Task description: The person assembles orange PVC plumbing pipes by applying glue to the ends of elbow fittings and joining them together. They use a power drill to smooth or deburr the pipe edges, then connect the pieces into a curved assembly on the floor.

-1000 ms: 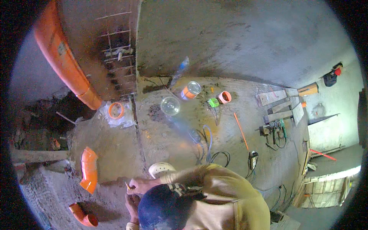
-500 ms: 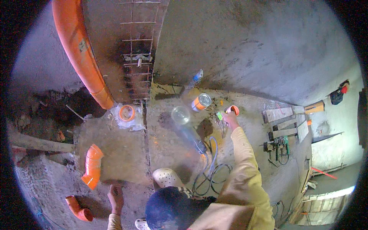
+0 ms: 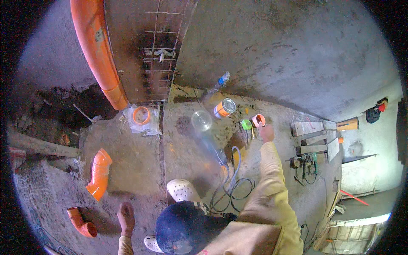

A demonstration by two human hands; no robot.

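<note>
My right arm reaches forward, and my right hand (image 3: 267,132) is closed at the near rim of a short orange pipe piece (image 3: 258,120). Just left of that piece, a bright green object (image 3: 246,124) lies on the floor beside a thin stick (image 3: 253,133). Low on the left, my left hand (image 3: 126,216) hangs curled like a fist, with nothing visible in it. Nearest to it are a bent orange pipe fitting (image 3: 100,173) and a smaller orange branch fitting (image 3: 82,222). An orange-and-white tin (image 3: 225,108) stands ahead of my right hand.
A corded power tool (image 3: 214,151), partly blurred, lies mid-floor with its coiled cable (image 3: 233,187). A green-and-black drill (image 3: 307,163) and boards (image 3: 314,138) lie right. An orange pipe socket (image 3: 141,115) sits in the floor near a large orange pipe (image 3: 95,46).
My right hand has moved from beside the green object to the near rim of the orange pipe piece. The green object now lies apart from the hand. The view has shifted slightly.
</note>
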